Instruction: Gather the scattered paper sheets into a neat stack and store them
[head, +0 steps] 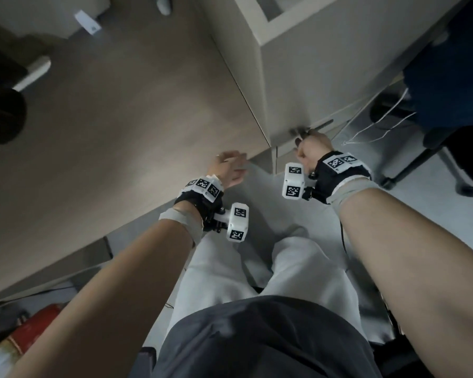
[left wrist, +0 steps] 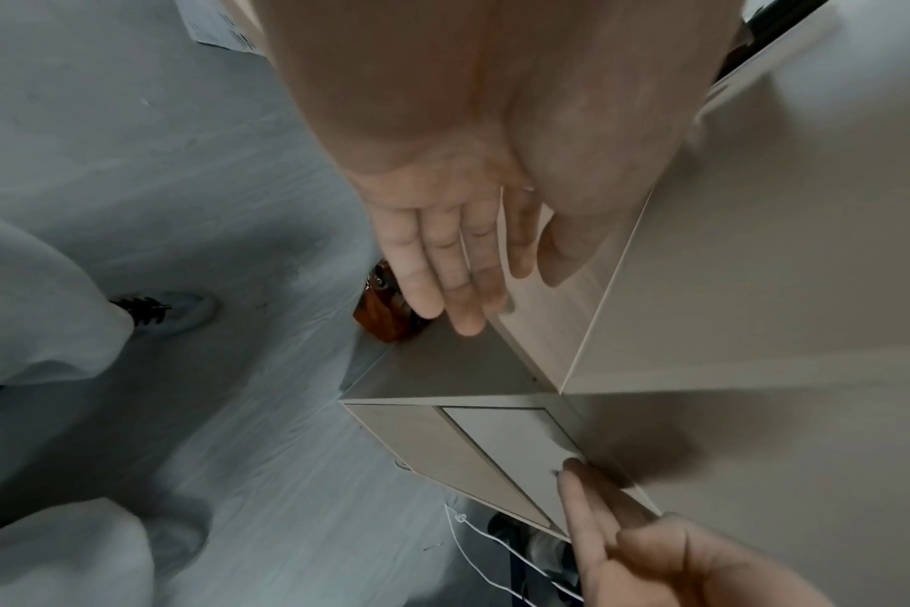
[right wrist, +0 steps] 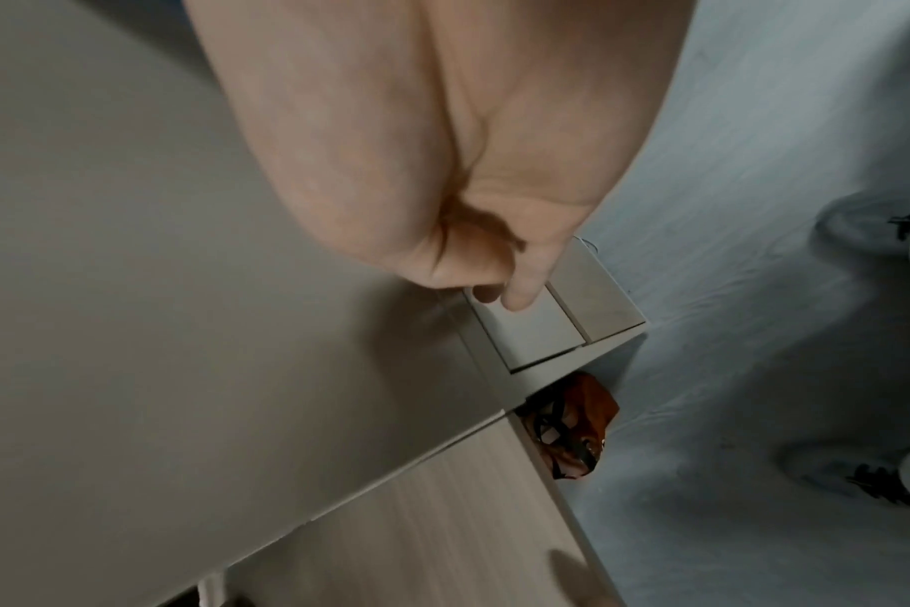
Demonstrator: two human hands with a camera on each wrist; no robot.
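Note:
A shallow drawer (left wrist: 417, 439) (right wrist: 603, 304) of the grey cabinet (head: 311, 77) stands a little way out beside the desk (head: 120, 132). White paper (left wrist: 515, 439) (right wrist: 533, 332) lies flat inside it. My right hand (head: 310, 148) (left wrist: 598, 505) (right wrist: 515, 287) reaches down to the drawer, just below a dark bar handle (head: 322, 124). Its outstretched fingertips touch the paper at the drawer's inner edge. My left hand (head: 231, 166) (left wrist: 442, 254) rests at the desk's near corner with straight fingers and holds nothing. No loose sheets show on the desk.
A red-orange bag (left wrist: 385, 316) (right wrist: 577, 435) sits on the floor under the desk corner. A blue chair (head: 448, 91) and white cables (head: 380, 124) are to the right of the cabinet. A black chair (head: 3, 115) stands at the far left. My legs and shoes (left wrist: 182, 312) are close to the drawer.

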